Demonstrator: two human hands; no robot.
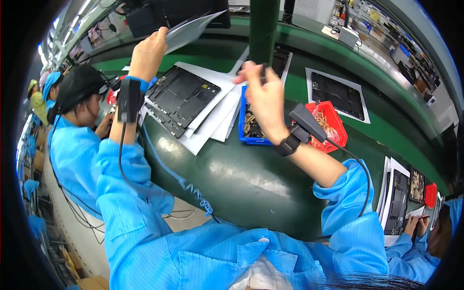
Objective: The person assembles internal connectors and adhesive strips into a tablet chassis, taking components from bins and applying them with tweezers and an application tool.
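Observation:
My left hand [149, 54] is raised at the upper left, its fingers closed on the edge of a thin pale sheet [195, 33] that hangs tilted in the air. Below it, a black flat device casing [186, 99] lies on a fanned stack of white sheets [217, 121]. My right hand [266, 99] is over the blue bin [255, 141], smeared by motion. Something small and dark shows at its fingers; what it is, and whether they grip it, I cannot make out. A band with a black cabled box sits on each wrist.
Right of the blue bin stands a red bin [340, 126] of small tan pieces. Another black casing [338, 95] lies on white paper farther right. A green post [263, 34] rises at the back of the green table [241, 179]. Co-workers sit at both sides; a coiled blue cord [195, 192] hangs nearby.

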